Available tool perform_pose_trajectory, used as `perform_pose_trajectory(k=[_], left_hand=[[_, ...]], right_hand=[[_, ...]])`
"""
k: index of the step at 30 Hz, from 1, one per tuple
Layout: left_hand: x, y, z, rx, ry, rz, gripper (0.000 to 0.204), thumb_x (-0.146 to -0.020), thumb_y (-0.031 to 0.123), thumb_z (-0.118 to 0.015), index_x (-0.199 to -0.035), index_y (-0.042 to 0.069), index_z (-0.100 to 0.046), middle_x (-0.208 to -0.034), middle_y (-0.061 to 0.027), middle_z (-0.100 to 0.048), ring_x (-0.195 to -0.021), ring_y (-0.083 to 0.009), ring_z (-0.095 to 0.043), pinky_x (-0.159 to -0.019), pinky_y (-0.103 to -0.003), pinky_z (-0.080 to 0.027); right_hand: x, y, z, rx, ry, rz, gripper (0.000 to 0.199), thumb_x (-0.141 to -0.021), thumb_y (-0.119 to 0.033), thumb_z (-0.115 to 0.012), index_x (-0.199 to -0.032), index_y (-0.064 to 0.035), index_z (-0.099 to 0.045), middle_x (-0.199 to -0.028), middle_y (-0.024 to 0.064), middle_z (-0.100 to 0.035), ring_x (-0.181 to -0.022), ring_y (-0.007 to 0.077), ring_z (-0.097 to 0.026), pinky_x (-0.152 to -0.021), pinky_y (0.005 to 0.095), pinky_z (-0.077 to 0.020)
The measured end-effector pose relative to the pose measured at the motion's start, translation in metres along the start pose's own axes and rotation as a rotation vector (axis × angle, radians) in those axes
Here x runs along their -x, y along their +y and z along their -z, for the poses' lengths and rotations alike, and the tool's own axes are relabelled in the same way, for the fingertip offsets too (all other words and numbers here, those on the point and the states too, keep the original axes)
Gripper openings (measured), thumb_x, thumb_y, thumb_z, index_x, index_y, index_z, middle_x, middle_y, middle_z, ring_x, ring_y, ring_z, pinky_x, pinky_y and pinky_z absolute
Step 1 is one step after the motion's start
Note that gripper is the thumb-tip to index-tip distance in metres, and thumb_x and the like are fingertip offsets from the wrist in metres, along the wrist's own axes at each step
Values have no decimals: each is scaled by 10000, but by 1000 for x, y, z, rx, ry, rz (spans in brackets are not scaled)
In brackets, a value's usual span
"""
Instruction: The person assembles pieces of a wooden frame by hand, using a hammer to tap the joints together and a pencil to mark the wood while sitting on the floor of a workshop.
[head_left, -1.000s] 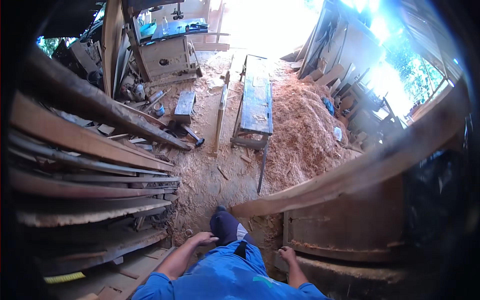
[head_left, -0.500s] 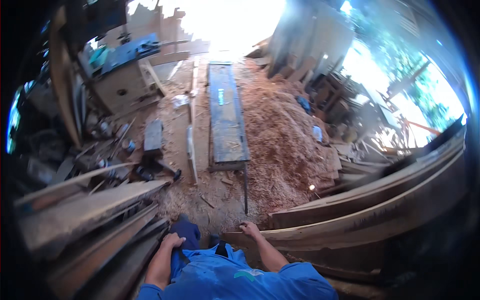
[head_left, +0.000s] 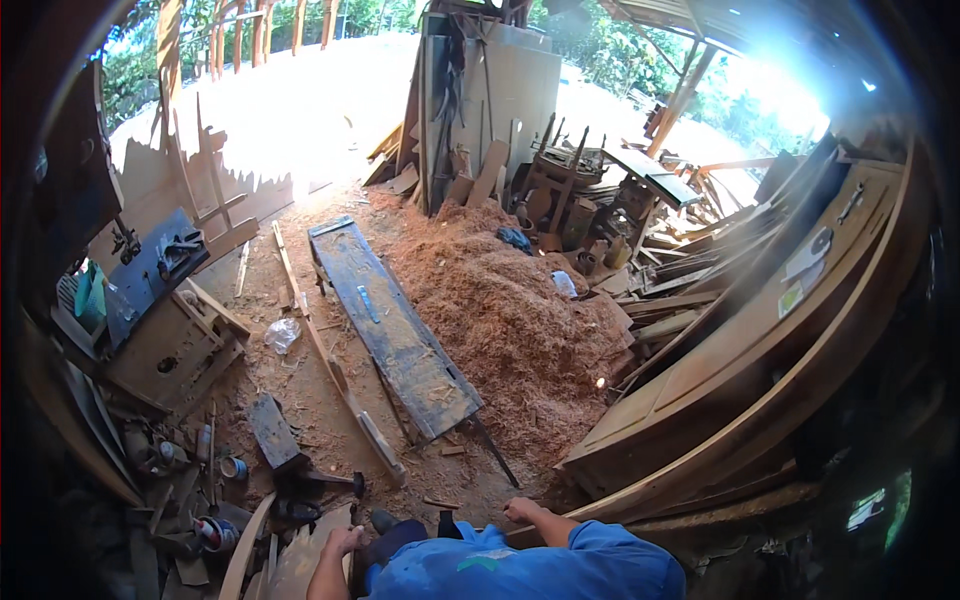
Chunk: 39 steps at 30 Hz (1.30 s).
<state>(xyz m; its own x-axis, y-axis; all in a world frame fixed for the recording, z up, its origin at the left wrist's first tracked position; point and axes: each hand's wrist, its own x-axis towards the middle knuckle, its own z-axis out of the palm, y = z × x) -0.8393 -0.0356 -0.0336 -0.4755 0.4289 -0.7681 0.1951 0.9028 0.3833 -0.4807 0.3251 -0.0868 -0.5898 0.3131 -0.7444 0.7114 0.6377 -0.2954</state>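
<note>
My left hand [head_left: 345,541] hangs low by my left side, its fingers loosely curled with nothing seen in them. It is nearest to the end of a wooden board [head_left: 300,560] at the lower left. My right hand [head_left: 521,510] is curled too, and no held thing shows. A long plank [head_left: 750,440] bends up the right side, its near end close beside that hand; whether they touch I cannot tell. Ahead of me stands a long, low bench [head_left: 405,320] with a worn dark top, a small light-blue item [head_left: 368,304] lying on it.
Right of the bench rises a heap of wood shavings [head_left: 500,300]. A long strip of wood [head_left: 330,365] lies to its left. A machine table [head_left: 150,285], a block [head_left: 272,430] and cans [head_left: 232,468] crowd the left. Wide boards [head_left: 740,330] lean along the right.
My view has swung to the right and tilted up, so the bench now slants and more of the bright yard shows. Both hands sit lower in the picture, still curled.
</note>
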Motion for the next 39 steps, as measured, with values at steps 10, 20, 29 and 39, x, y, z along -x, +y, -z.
perform_pose_trajectory(k=[10,20,29,39], left_hand=[[-12,-97,89,260,365,170,518,-918,492,-525,-1110,43,-695,-1182,-239,-643,-1137,-392,-589,-971,-470,-450],[16,-140,24,610,166,334,481,-937,471,-542,-1061,27,-677,-836,-122,-693,-647,-213,-668,-584,-353,-533],[-103,-138,197,727,102,407,416,-918,440,-602,-1055,59,-698,-725,-66,-625,-668,-174,-642,-587,-344,-519],[-230,121,615,260,101,-213,574,-945,432,-577,-1364,44,-522,-1326,-193,-581,-1220,-321,-569,-1032,-404,-446]], right_hand=[[-74,-73,96,140,88,136,319,-803,-283,-582,-1034,-135,-746,-1090,149,-693,-1005,352,-651,-854,419,-539],[-206,-160,226,-7,341,88,298,-880,-271,-537,-1031,-78,-708,-853,168,-710,-823,334,-699,-741,421,-551],[-346,-189,328,-556,308,-176,234,-933,-214,-511,-997,-20,-625,-736,103,-635,-596,224,-649,-493,359,-506],[-443,-245,379,-721,216,-529,228,-921,-201,-500,-1015,-27,-614,-711,107,-608,-551,230,-628,-461,365,-488]])
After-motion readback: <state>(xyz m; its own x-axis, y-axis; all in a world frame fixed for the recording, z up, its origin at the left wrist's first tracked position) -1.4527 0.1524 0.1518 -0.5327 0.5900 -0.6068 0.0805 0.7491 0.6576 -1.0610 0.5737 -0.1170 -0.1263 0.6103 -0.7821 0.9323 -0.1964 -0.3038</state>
